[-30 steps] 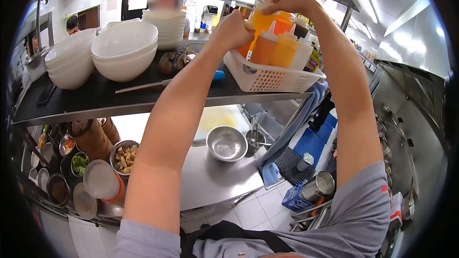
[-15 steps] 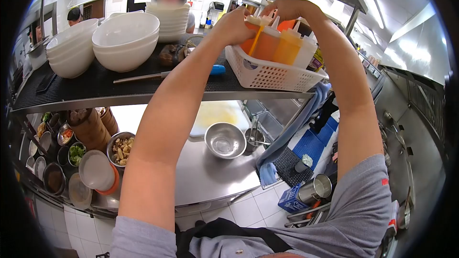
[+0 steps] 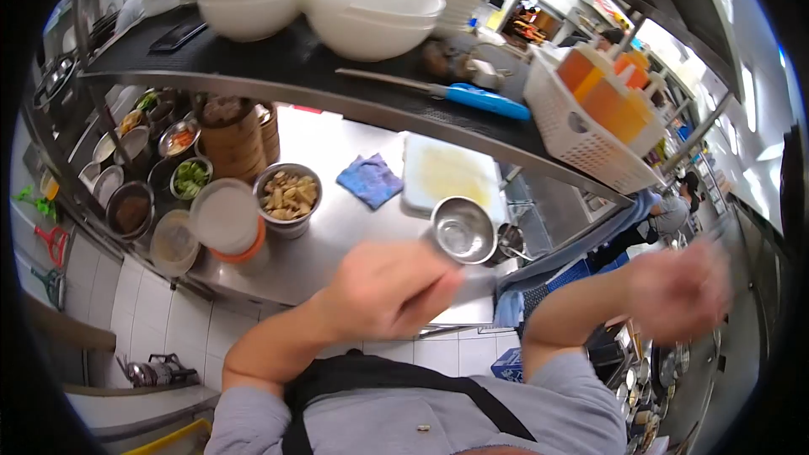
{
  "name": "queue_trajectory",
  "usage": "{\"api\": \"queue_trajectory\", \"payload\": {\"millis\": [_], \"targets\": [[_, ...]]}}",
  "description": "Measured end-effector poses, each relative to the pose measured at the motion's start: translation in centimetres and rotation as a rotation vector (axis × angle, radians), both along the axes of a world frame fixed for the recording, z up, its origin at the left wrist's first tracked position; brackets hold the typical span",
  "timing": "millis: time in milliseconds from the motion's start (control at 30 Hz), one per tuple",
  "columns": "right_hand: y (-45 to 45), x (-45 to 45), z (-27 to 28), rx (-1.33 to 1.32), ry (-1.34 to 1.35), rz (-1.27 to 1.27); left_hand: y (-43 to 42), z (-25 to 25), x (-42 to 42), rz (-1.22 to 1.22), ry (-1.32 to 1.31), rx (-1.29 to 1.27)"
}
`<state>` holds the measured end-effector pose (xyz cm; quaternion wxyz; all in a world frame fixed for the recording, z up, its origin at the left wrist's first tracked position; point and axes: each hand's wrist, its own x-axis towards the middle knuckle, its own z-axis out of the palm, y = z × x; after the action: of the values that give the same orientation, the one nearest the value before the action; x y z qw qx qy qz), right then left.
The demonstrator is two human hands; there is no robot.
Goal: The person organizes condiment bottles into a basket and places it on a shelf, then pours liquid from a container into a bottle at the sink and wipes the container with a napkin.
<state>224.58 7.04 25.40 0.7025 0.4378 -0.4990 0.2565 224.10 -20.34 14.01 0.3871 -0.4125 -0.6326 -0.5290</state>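
My left hand is in front of the steel counter, below the metal bowl. Its fingers look curled closed, though motion blurs them; whatever they may hold is hidden. Out to the right, my right hand is raised and strongly smeared, so its fingers cannot be read. Neither hand touches the white basket on the shelf. Squeeze bottles with orange and yellow sauces stand in that basket. A blue-handled tool with a long metal shaft lies on the shelf beside it.
Stacked white bowls line the shelf. Below are a cutting board, a blue cloth, a steel container of chopped pieces, a lidded tub and bamboo steamers. People are partly visible beyond.
Both hands have left the squeeze bottles in the basket and come down toward my body, spreading apart. My view has tilted downward and shifted left, bringing the blue cloth into sight.
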Motion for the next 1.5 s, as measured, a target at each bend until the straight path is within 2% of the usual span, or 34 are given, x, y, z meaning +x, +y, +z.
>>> {"api": "queue_trajectory", "payload": {"millis": [33,67,100,133,200,233,267,300,333,400,467,533,667,733,833,867,933,1000,1067,1133,1200,1267,1333,1433,1500], "targets": [[-3.0,0.5,-4.4,0.126,0.017,0.334,-2.7,-2.3,1.0,-0.061,0.011,-0.028],[-7.4,0.9,-7.6,0.121,-0.018,0.39,-5.8,-3.6,1.9,-0.007,-0.028,-0.025],[-11.5,0.6,-11.5,0.18,-0.326,0.333,-9.3,-4.7,3.1,-0.021,-0.027,-0.089],[-15.3,0.4,-16.2,0.232,-0.612,0.473,-12.8,-5.8,4.8,-0.011,-0.039,-0.152],[-21.5,0.5,-24.7,0.281,-1.167,0.618,-18.8,-7.4,8.2,0.161,-0.128,-0.033],[-24.3,1.3,-26.8,0.33,-1.465,0.654,-22.1,-8.3,10.2,0.286,-0.187,0.043],[-26.6,1.5,-27.6,0.386,-1.472,0.741,-25.0,-8.8,12.1,0.399,-0.226,0.116],[-28.6,1.2,-28.2,0.504,-1.576,0.794,-28.0,-8.8,14.2,0.594,-0.302,0.149],[-31.0,0.7,-28.4,0.621,-1.675,0.824,-31.3,-9.8,15.9,0.682,-0.311,0.239],[-36.6,0.2,-27.9,0.755,-1.676,0.838,-37.0,-11.5,18.1,0.858,-0.312,0.524],[-42.3,-0.2,-27.6,0.848,-1.549,1.022,-42.0,-11.8,19.5,1.066,-0.281,0.667],[-48.6,0.3,-26.9,0.868,-1.515,1.129,-47.7,-12.4,20.3,1.208,-0.327,0.66],[-58.0,0.9,-27.4,0.887,-1.654,1.284,-58.2,-12.7,19.3,1.223,-0.446,0.777],[-61.7,0.6,-27.3,0.984,-1.827,1.21,-63.3,-13.2,18.5,1.246,-0.506,0.798],[-67.8,0.3,-27.5,0.993,-1.889,1.104,-71.1,-13.8,17.0,1.329,-0.788,0.722],[-69.8,0.1,-27.5,1.002,-1.889,1.103,-73.8,-14.4,16.4,1.333,-0.788,0.729],[-73.8,-0.2,-27.7,0.963,-1.967,1.091,-78.9,-16.5,15.1,1.338,-1.005,0.65],[-77.9,-0.3,-28.3,0.954,-1.985,1.132,-83.6,-19.6,14.2,1.315,-1.029,0.68],[-82.5,-0.7,-28.5,0.958,-2.002,1.181,-89.2,-24.2,13.8,1.16,-1.209,0.866],[-87.3,-0.4,-28.6,1.038,-2.089,1.277,-94.3,-27.7,14.0,1.127,-1.226,0.937],[-92.2,-0.1,-28.2,1.105,-2.089,1.255,-99.7,-29.7,13.8,1.224,-1.205,0.959],[-96.5,0.5,-27.8,1.224,-2.027,1.197,-105.3,-30.8,13.6,1.213,-1.132,1.008],[-99.7,0.8,-28.4,1.216,-2.078,1.183,-111.8,-31.2,13.0,1.324,-0.94,1.096],[-106.3,1.1,-30.5,1.158,-2.158,1.147,-122.5,-32.7,12.4,1.377,-0.971,0.997],[-112.4,2.1,-31.9,1.041,-2.253,1.08,-128.7,-34.4,11.0,1.311,-1.002,1.026]]}}
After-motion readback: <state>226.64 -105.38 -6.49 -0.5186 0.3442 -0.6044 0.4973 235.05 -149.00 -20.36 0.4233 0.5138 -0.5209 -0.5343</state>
